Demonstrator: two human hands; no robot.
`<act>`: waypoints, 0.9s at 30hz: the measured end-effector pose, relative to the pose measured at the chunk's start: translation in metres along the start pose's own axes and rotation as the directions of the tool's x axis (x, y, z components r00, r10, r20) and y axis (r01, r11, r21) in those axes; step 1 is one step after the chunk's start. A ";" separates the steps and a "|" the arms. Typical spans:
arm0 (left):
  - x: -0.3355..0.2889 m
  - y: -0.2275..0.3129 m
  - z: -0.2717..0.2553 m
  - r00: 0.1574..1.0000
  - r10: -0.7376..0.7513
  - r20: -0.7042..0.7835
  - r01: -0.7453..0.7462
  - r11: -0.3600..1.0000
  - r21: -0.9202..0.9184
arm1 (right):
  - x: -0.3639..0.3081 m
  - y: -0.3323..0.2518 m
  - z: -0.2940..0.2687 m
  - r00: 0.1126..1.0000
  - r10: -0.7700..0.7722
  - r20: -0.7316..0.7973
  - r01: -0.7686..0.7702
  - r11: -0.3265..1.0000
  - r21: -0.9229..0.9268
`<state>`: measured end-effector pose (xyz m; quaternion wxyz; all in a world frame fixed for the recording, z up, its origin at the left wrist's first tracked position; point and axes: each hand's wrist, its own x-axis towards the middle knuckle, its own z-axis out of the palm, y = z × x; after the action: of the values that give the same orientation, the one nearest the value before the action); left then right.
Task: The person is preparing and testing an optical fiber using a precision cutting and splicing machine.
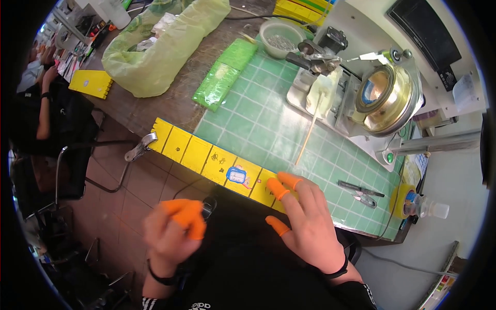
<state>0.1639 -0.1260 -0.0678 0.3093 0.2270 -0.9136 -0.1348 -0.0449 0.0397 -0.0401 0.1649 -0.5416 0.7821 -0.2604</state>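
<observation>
My left hand hangs in front of the table edge, slightly blurred. Orange finger cots cover its fingertips, which are curled and pressed together; whatever they hold, if anything, is hidden. On the right, my right hand has its fingers spread, also in orange cots, and its fingertips rest over the right part of a long yellow strip. Dark cross lines divide this strip, which lies along the front edge of the table. A blue-and-white sticker is on it, left of my right hand. Black bands circle both wrists.
Tweezers and a wooden stick lie on the green tiled mat. Behind are a round brass-coloured machine part, a bowl of small metal bits, a green packet and a yellowish bag. Another person sits far left.
</observation>
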 end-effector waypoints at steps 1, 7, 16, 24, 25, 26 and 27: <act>0.000 0.006 0.013 0.998 -0.034 0.047 0.041 0.986 -0.163 | -0.004 0.001 0.000 0.999 0.032 -0.017 -0.033 0.999 -0.029; 0.011 0.019 0.035 0.977 -0.183 0.109 0.205 0.948 -0.242 | -0.012 0.023 0.009 0.998 0.038 -0.039 -0.037 0.999 0.036; 0.011 0.028 0.046 0.951 -0.290 0.108 0.306 0.932 -0.194 | -0.013 0.033 0.006 0.999 -0.008 -0.036 0.010 0.998 0.055; 0.008 0.031 0.048 0.981 -0.169 0.099 0.176 0.982 -0.068 | -0.011 0.033 0.002 0.999 -0.038 -0.039 0.040 0.998 0.040; 0.003 0.031 0.047 0.983 -0.163 0.089 0.167 0.985 -0.038 | -0.012 0.032 0.002 0.999 -0.042 -0.030 0.043 0.998 0.041; 0.004 0.030 0.046 0.984 -0.159 0.077 0.162 0.986 -0.041 | -0.011 0.032 0.002 0.998 -0.048 -0.037 0.049 0.998 0.032; 0.005 0.027 0.043 0.989 -0.127 0.070 0.130 0.991 -0.039 | -0.013 0.032 0.005 0.998 -0.047 -0.044 0.049 0.999 0.022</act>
<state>0.1243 -0.1000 -0.0884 0.2737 0.2742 -0.9038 -0.1817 -0.0623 0.0595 -0.0632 0.1476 -0.5524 0.7692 -0.2851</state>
